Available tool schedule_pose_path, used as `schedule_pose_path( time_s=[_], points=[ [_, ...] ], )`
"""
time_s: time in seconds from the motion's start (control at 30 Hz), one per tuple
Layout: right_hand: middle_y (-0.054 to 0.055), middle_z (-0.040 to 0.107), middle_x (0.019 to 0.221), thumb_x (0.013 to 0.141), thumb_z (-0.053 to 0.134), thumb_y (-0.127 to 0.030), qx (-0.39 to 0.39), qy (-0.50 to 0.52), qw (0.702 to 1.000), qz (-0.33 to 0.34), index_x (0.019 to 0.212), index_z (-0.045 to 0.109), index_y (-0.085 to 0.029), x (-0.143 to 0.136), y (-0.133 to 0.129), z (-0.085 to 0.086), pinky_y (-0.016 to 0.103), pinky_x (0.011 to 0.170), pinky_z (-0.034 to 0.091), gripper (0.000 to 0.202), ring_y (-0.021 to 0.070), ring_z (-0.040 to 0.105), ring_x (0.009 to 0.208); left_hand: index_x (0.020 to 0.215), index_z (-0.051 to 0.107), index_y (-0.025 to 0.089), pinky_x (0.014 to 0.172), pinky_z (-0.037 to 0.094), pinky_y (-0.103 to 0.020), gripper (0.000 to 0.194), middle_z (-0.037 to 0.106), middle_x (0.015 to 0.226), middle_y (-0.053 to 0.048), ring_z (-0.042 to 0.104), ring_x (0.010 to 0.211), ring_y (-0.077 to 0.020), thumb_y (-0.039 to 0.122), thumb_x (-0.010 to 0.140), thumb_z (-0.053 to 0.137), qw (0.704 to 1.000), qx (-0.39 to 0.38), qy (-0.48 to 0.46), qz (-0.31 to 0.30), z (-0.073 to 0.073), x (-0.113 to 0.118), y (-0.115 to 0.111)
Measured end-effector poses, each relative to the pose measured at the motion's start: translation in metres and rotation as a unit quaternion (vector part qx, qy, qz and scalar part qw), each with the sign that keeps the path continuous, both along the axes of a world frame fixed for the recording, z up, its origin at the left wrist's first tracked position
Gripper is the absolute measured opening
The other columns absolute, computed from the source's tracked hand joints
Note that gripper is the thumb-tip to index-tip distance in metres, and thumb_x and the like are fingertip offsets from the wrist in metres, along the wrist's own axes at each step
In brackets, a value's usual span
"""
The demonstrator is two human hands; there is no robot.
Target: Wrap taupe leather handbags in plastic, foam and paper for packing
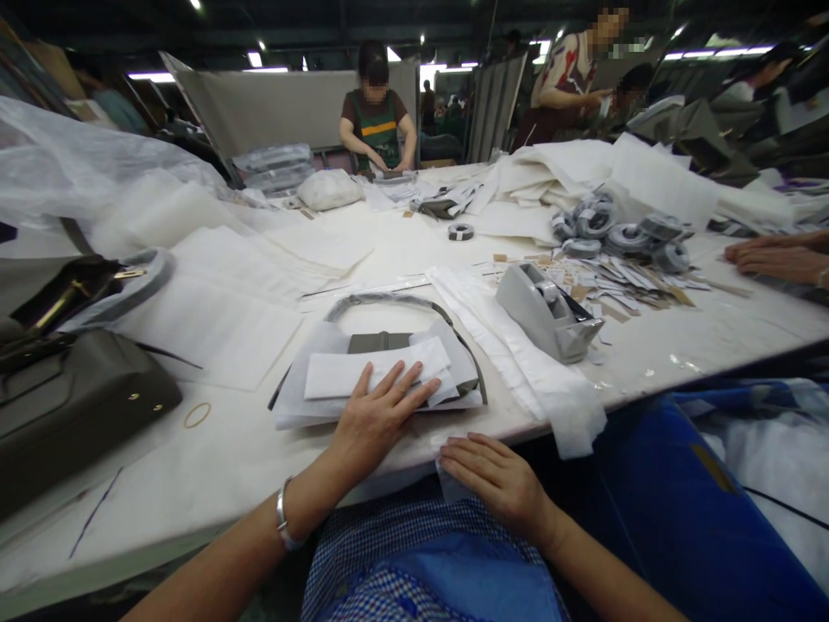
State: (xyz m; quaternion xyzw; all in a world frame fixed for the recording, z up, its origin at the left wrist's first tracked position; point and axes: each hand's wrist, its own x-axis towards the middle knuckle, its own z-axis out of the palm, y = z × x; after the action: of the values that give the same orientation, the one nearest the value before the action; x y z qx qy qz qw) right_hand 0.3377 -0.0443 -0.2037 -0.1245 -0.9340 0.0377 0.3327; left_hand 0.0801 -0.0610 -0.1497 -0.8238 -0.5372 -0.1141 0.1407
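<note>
Apron (pixel 466 574), right hand (pixel 497 480) by table edge (pixel 414 460)

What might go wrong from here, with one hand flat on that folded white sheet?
The folded white sheet looks loose, so it might slip if the left hand shifts. The white strips overhang the edge of the table, so the right hand might snag them.

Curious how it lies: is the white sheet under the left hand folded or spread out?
Folded, it seems: the white sheet under the left hand forms a narrow strip with overlapping layers.
</note>
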Motion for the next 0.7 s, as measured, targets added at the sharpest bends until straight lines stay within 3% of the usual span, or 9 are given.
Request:
schedule_pose_path(
  time_s=[0.23,0.4,0.7],
  points=[
    [0.006,0.077,0.104,0.097,0.050,-0.012,-0.007,0.052,0.999,-0.003,0.113,0.069,-0.019,-0.010,0.009,0.008,0.039,0.099,0.055,0.026,0.0175,0.072,0.101,0.151,0.030,0.037,0.116,0.027,-0.060,0.059,0.036,0.156,-0.003,0.039,0.141,-0.0282,0.025,0.098,0.053,1.000,0.007,0.021,-0.006,-0.002,-0.002,0.001],
    [0.006,0.078,0.099,0.097,0.046,-0.010,-0.023,0.068,0.997,0.003,0.109,0.069,-0.019,-0.014,-0.001,0.017,0.035,0.091,0.059,0.027,0.0171,0.074,0.095,0.151,0.030,0.038,0.116,0.028,-0.059,0.057,0.037,0.156,-0.002,0.039,0.142,-0.0274,0.026,0.099,0.053,1.000,0.020,0.017,-0.001,-0.008,-0.002,0.000],
    [0.007,0.078,0.100,0.096,0.046,-0.009,-0.029,0.067,0.997,-0.004,0.110,0.069,-0.015,-0.010,-0.021,0.027,0.033,0.091,0.059,0.027,0.0172,0.074,0.096,0.148,0.037,0.037,0.116,0.029,-0.059,0.050,0.040,0.155,-0.001,0.040,0.141,-0.0269,0.025,0.100,0.050,1.000,0.011,-0.011,0.006,-0.010,0.001,-0.001]
  ],
)
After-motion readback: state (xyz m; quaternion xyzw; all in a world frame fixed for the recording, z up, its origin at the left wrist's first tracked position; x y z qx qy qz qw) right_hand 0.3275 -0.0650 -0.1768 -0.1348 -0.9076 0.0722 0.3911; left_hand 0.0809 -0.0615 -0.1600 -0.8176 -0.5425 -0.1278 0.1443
